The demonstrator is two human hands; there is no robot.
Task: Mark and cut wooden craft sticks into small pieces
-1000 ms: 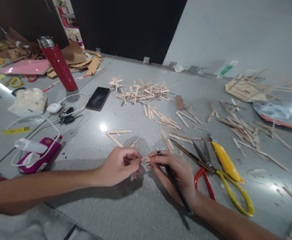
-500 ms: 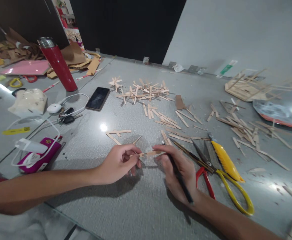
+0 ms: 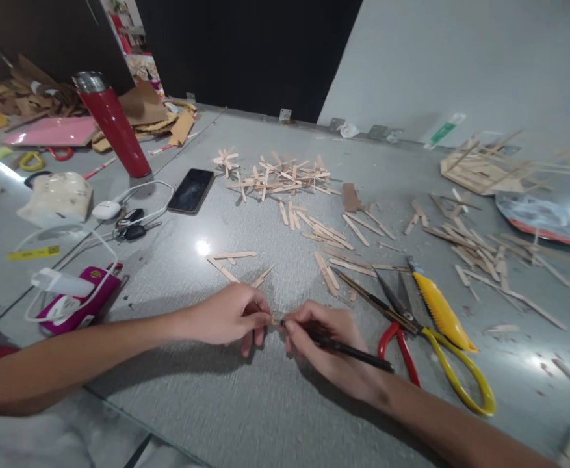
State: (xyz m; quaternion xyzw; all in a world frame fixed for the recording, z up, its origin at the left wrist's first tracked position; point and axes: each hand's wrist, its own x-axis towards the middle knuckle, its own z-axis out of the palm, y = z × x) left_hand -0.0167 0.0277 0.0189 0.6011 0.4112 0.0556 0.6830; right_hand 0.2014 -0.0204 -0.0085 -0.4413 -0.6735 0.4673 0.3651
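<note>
My left hand (image 3: 231, 316) pinches a small piece of wooden craft stick (image 3: 275, 320) between thumb and fingertips, just above the table. My fingers hide most of the piece. My right hand (image 3: 328, 335) is closed around a slim black pen (image 3: 362, 355), its tip end against the piece and its back end pointing to the lower right. Beyond my hands, several craft sticks (image 3: 223, 267) lie in an angular arrangement, with a pointed stick (image 3: 264, 277) beside them.
Scissors with yellow handles (image 3: 460, 372), red-handled pliers (image 3: 406, 354) and a yellow cutter (image 3: 441, 311) lie right of my right hand. Loose sticks (image 3: 289, 177) are heaped farther back. A phone (image 3: 191, 191), red bottle (image 3: 114, 127) and purple power bank (image 3: 82, 300) are at left.
My right hand has moved down and left, swinging the pen from upright to flatter, with its tip end now at the stick piece. My left hand has shifted slightly down and left.
</note>
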